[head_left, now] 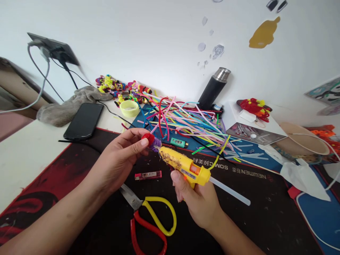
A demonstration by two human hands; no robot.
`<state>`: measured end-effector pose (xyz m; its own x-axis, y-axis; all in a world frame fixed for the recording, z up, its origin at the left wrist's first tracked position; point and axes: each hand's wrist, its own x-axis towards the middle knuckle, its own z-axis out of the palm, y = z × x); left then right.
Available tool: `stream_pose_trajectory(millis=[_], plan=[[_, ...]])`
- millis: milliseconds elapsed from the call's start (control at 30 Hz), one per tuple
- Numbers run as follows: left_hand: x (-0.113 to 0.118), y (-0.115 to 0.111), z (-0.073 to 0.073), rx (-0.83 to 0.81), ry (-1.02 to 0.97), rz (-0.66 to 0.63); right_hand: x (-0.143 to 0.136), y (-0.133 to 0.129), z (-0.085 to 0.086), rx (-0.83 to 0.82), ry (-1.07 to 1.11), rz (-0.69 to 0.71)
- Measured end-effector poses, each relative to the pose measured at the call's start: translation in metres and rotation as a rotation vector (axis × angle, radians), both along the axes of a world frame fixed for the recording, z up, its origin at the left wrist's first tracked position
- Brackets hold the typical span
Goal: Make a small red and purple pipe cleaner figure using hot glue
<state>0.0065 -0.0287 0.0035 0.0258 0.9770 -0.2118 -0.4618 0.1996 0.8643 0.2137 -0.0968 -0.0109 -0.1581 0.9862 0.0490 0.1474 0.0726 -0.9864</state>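
Observation:
Between the thumb and fingers of my left hand (123,152) is a small fuzzy piece (152,141), red at the top and purple beside it. My right hand (198,198) is wrapped round a yellow glue gun (183,164), its nozzle at the purple part; whether they touch is hard to tell. A clear glue stick (230,191) sticks out of the gun's back. Below my hands, scissors (135,203) with one yellow and one red handle lie on the dark mat (239,212). A red lighter (148,175) lies between my hands.
Behind my hands are a pile of colored pipe cleaners (183,117), a green lighter (179,142) and a roll of pale tape (129,108). A black phone (83,121) and grey cloth (63,106) lie left. A black flask (214,88) and a white box (255,124) stand back right.

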Motion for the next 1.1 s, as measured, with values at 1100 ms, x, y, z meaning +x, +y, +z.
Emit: stream_pose_trajectory(millis=[1100], plan=[[-0.019, 0.024, -0.017, 0.157, -0.075, 0.030, 0.024, -0.031, 0.005, -0.147, -0.022, -0.332]])
